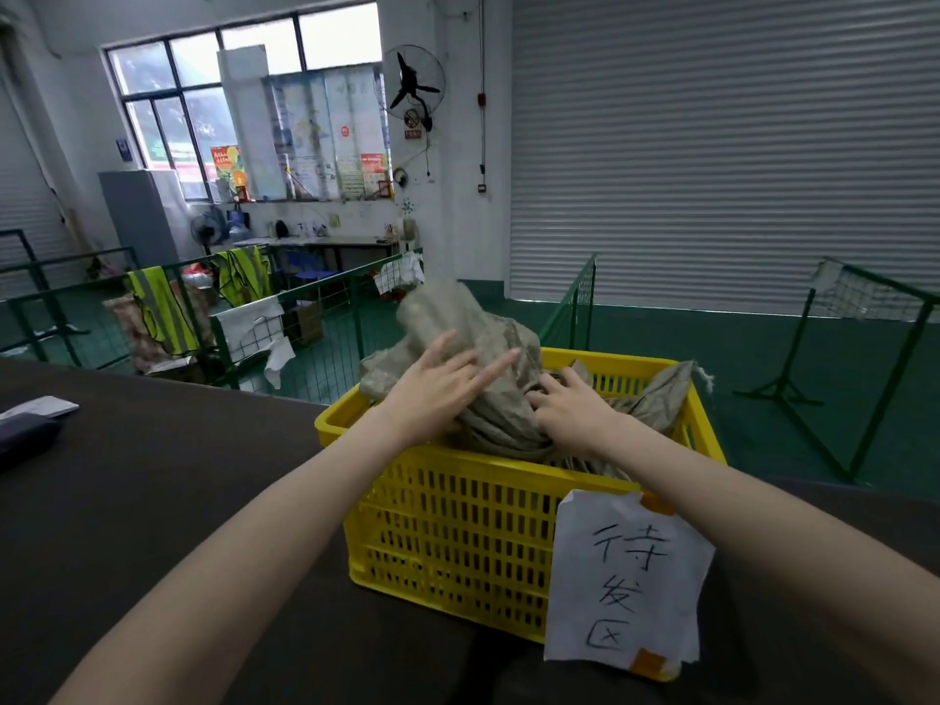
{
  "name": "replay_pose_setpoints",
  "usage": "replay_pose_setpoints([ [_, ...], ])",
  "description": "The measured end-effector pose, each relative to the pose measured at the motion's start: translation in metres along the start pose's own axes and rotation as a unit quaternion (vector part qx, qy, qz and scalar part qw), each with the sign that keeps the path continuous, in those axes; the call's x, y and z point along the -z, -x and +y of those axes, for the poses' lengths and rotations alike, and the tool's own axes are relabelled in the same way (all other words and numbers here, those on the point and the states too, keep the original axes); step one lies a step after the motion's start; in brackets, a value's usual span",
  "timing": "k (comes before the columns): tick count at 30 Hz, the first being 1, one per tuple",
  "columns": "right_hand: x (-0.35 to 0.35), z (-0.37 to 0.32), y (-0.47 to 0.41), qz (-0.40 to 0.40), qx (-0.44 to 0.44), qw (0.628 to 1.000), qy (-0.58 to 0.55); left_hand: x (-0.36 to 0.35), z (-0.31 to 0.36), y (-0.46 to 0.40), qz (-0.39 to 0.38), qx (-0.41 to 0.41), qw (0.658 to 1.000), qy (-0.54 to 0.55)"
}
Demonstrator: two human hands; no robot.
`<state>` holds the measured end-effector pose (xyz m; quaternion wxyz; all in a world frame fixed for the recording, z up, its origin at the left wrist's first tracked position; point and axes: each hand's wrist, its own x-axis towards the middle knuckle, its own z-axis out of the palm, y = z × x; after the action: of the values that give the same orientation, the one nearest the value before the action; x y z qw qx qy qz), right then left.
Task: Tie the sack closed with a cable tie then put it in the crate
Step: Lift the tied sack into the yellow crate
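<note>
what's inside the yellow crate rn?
Tan woven sacks fill the yellow crate. The top sack sticks above the rim, left hand flat on it, right hand gripping its folds. Crate bottom and any cable tie are hidden.

sack point(488, 399) in crate point(458, 526) on table point(178, 501), paper sign point(625, 577) on crate's front, fence point(315, 318) behind

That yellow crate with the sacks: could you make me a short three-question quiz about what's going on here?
1. True or false: the sack under the hands sits fully below the rim of the yellow crate.
2. Which hand lies with straight fingers on the sack? A) left hand B) right hand
3. Fill in: a white paper sign is taped to the crate's ____ wall.

Key: 1 false, it sticks up above the rim; 2 A; 3 near.
</note>
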<state>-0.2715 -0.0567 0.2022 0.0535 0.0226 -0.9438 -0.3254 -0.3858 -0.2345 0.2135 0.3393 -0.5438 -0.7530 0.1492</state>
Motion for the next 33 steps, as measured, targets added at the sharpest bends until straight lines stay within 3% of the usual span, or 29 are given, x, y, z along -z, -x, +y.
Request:
replay_pose_setpoints([
  [3,-0.006,0.0,0.011,0.026,-0.014,0.997,-0.07,-0.004,0.0,-0.004,-0.117,0.054,0.987,0.099],
  [6,-0.014,0.005,0.021,0.016,-0.038,0.976,-0.215,-0.006,0.001,-0.001,-0.141,0.058,0.981,0.119],
  [10,-0.011,0.011,0.025,-0.043,-0.067,0.914,-0.398,0.001,-0.002,-0.005,-0.153,0.039,0.966,0.204],
  [12,-0.01,0.015,0.027,-0.038,-0.086,0.887,-0.452,0.005,-0.005,-0.004,-0.174,0.073,0.945,0.267],
  [14,-0.01,0.019,0.03,-0.044,-0.098,0.832,-0.544,0.005,-0.007,-0.004,-0.197,0.116,0.924,0.306],
  [16,-0.009,0.02,0.033,-0.065,-0.107,0.787,-0.605,0.004,-0.006,-0.006,-0.213,0.105,0.933,0.271],
  [17,-0.009,0.02,0.032,-0.08,-0.109,0.797,-0.589,0.004,-0.006,-0.008,-0.217,0.097,0.942,0.237],
  [19,-0.009,0.016,0.028,-0.103,-0.111,0.853,-0.499,0.008,-0.005,-0.01,-0.227,0.089,0.948,0.202],
  [21,-0.01,0.011,0.025,-0.096,-0.104,0.873,-0.466,0.01,-0.006,-0.011,-0.235,0.071,0.944,0.22],
  [24,-0.013,0.013,0.027,-0.081,-0.088,0.857,-0.501,0.013,-0.007,-0.009,-0.223,0.069,0.932,0.277],
  [28,-0.011,0.02,0.029,-0.074,-0.077,0.795,-0.597,0.017,-0.002,-0.012,-0.243,0.081,0.915,0.313],
  [30,-0.01,0.022,0.024,-0.104,-0.067,0.803,-0.583,0.017,-0.003,-0.018,-0.278,0.077,0.901,0.324],
  [33,-0.009,0.024,0.016,-0.136,-0.068,0.812,-0.563,0.008,-0.008,-0.026,-0.346,0.081,0.851,0.387],
])
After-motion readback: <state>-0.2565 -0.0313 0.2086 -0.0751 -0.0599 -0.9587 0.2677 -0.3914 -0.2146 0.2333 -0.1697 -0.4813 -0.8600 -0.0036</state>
